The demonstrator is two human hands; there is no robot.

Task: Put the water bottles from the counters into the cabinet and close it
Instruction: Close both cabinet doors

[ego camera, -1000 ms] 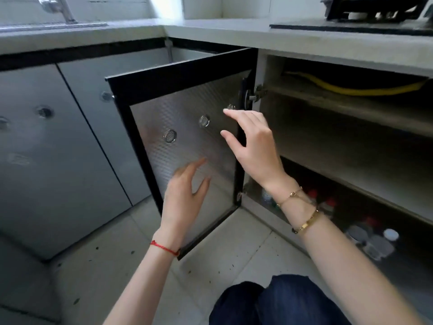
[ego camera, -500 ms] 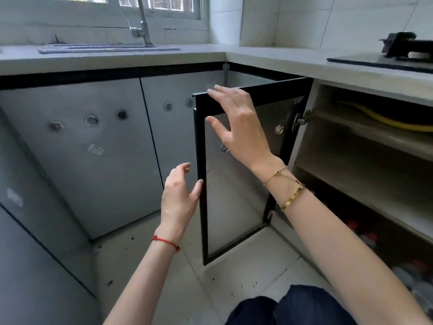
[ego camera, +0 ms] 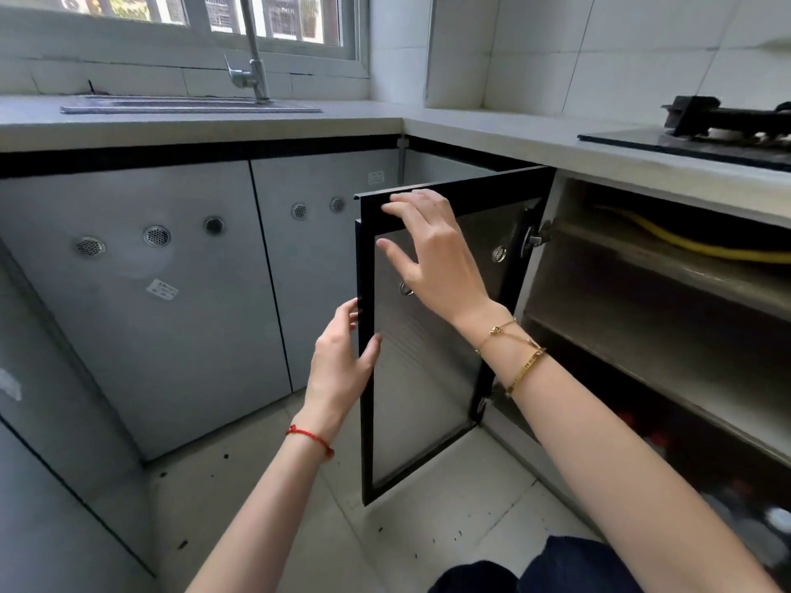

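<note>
Black-framed, the cabinet door (ego camera: 423, 400) stands ajar: our left hand (ego camera: 340, 361) grips its free edge between thumb and fingers, and our right hand (ego camera: 432, 258) lays spread fingers on its top rail. Blurred water bottles (ego camera: 772, 520) sit low inside the cabinet (ego camera: 569, 276), under the desk (ego camera: 513, 139).

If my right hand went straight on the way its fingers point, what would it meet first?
The black top rail of the cabinet door; your right hand looks nearly on it, though depth is unclear.

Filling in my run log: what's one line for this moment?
cabinet door: open, not yet shut | left hand: grips its edge | right hand: touches its top
</note>
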